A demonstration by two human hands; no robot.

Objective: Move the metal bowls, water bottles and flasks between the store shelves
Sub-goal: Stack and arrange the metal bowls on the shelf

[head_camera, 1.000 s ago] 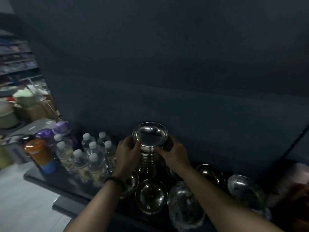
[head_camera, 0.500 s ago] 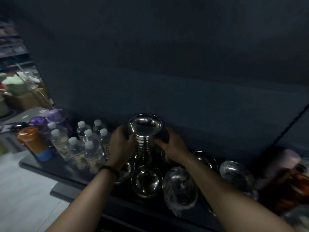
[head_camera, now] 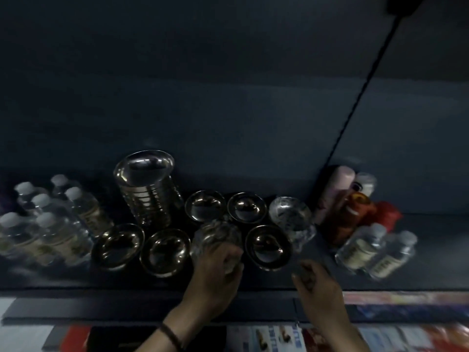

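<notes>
Gripping noted: left hand [head_camera: 215, 273] curled round plastic-wrapped bowls [head_camera: 215, 234]; right hand [head_camera: 317, 283] loosely curled, empty. Lift is best kept vertical, clear of the neighbouring bowl [head_camera: 267, 246].

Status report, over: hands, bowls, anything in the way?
Left hand grips the plastic-wrapped bowls. Right hand open, holding nothing. Loose metal bowl close on their right; tall bowl stack behind-left.

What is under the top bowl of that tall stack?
More metal bowls, nested; only their rims show as rings down the side. Their insides are covered by the top bowl.
</notes>
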